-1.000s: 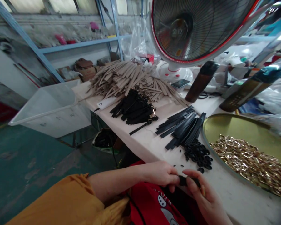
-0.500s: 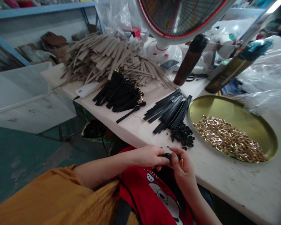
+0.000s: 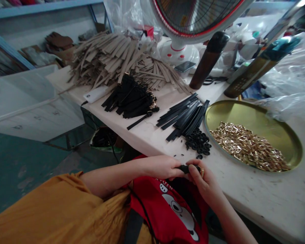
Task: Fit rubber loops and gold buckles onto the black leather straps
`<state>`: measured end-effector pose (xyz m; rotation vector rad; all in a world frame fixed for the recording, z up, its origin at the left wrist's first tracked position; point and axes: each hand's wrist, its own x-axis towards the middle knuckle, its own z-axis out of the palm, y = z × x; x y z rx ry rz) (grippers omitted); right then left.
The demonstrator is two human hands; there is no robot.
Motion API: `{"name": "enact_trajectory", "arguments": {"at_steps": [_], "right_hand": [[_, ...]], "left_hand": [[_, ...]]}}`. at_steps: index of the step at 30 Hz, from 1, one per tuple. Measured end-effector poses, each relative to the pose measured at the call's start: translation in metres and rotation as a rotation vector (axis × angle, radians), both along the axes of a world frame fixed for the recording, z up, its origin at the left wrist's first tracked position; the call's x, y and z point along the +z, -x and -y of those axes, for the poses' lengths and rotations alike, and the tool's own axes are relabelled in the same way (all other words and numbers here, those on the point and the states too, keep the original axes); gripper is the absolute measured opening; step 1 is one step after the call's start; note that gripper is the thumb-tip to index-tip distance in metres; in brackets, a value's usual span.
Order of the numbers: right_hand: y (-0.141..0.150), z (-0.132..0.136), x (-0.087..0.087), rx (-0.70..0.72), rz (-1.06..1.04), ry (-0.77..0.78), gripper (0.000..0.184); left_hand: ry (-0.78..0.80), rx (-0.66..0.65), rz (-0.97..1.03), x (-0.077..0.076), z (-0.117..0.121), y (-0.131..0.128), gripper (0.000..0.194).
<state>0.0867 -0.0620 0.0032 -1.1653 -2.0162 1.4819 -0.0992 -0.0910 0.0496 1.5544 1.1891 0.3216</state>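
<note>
Both left hand (image 3: 170, 168) and right hand (image 3: 202, 177) grasp one black strip (image 3: 184, 168) near-left of the tray (image 3: 244, 110), apparently for fastening; the next move likely calls for steady alignment.

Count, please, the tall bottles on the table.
2: the brown bottle, right of the fan base, and the teal-topped bottle, behind the gold tray. More may be hidden by plastic bags.

Fan (image 3: 200, 17) at back, dark phone (image 3: 185, 66) by its base. Brown bottle (image 3: 207, 62) right of phone, teal-topped bottle (image 3: 256, 71) further right; black item (image 3: 218, 79) between, maybe scissors, blurry. Clear plastic (image 3: 289, 103) far right. White bin (image 3: 35, 117) far left, blue shelf (image 3: 45, 9) behind.
</note>
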Motion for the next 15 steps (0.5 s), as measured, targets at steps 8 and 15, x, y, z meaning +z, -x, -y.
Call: {"name": "enact_trajectory", "arguments": {"at_steps": [8, 15], "right_hand": [[0.005, 0.011, 0.003, 0.034, 0.098, -0.256, 0.020], [0.002, 0.007, 0.002, -0.020, 0.067, -0.252, 0.021]], "left_hand": [[-0.229, -0.100, -0.264, -0.002, 0.008, -0.006, 0.027], [-0.314, -0.124, -0.335, 0.002, 0.006, -0.002, 0.031]]}}
